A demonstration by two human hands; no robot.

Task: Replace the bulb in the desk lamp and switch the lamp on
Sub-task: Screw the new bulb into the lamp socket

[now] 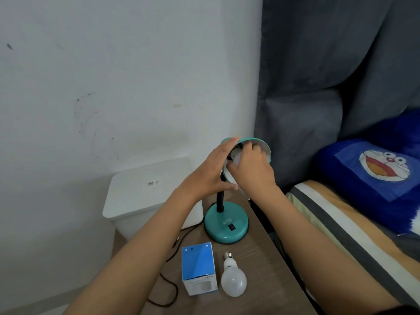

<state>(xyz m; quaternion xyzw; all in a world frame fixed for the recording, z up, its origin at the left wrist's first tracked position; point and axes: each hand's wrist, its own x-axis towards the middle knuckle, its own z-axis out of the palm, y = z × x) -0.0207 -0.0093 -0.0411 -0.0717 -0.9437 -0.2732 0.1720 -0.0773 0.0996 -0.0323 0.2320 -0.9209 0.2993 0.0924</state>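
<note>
A teal desk lamp stands on a wooden bedside table, its round base point(225, 226) carrying a black rocker switch point(231, 227). The teal shade point(264, 145) is tilted toward me. My left hand point(210, 169) is wrapped around the shade's left side. My right hand point(252, 165) reaches inside the shade, fingers closed on a white bulb point(236, 155) seated there, mostly hidden. A second white bulb point(234, 279) lies on the table near me, screw cap pointing away. Left of it stands a blue and white bulb box point(198, 268).
The lamp's black cord point(169, 283) trails off the wooden table point(261, 258) to the left. A white lidded bin point(145, 192) stands against the wall. A bed with a striped sheet point(341, 226) and a blue cartoon pillow point(372, 176) lies to the right, grey curtain behind.
</note>
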